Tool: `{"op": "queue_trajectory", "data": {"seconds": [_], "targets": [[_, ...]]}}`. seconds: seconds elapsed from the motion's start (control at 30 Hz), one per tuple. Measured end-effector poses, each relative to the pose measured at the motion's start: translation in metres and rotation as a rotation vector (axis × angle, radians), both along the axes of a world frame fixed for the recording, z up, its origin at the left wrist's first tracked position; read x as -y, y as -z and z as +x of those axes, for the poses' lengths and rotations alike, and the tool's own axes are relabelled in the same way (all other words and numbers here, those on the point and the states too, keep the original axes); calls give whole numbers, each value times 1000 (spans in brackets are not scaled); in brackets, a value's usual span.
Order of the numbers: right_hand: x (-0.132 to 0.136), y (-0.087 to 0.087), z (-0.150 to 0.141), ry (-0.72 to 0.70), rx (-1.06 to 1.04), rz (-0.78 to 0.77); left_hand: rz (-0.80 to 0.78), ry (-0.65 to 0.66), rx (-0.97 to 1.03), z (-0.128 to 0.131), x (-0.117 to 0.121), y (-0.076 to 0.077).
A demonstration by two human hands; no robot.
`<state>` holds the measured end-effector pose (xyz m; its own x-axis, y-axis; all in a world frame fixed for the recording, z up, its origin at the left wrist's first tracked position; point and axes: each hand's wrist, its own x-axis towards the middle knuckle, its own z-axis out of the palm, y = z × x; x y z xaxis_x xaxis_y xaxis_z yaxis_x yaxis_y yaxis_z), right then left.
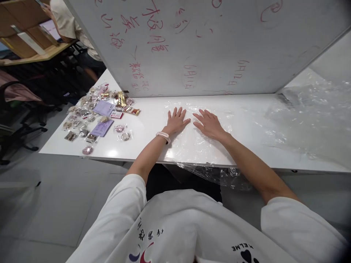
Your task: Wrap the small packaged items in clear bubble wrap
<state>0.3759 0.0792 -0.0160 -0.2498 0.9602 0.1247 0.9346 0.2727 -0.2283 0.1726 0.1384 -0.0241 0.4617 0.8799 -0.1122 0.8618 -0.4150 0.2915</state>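
Observation:
Both of my hands lie palm down on a clear plastic bag (189, 144) spread over the white table. My left hand (176, 121) is flat with its fingers spread, a pale band (163, 136) around its wrist. Just to its right, my right hand (210, 124) rests on the same plastic, fingers stretched out and slightly apart. The thumbs point toward each other with a small gap between them. Part of the plastic hangs over the table's front edge near my lap.
Several small wrapped packets (82, 113) and two purple pouches (102, 128) lie at the table's left. More clear plastic bags (315, 120) are heaped at the right. A whiteboard (178, 47) with red writing stands along the back. A person (65, 22) is at the far left.

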Motion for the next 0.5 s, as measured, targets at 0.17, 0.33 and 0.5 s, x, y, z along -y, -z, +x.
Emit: {"op": "queue_trajectory", "data": {"seconds": [0.17, 0.33, 0.5], "targets": [[-21, 39, 24, 50, 46, -62, -33, -10, 266, -35, -1, -21], [-26, 40, 30, 45, 36, -23, 309, -381, 429, -114, 2, -42], [-21, 40, 26, 53, 52, -9, 502, -851, 417, -238, -14, -63]]}}
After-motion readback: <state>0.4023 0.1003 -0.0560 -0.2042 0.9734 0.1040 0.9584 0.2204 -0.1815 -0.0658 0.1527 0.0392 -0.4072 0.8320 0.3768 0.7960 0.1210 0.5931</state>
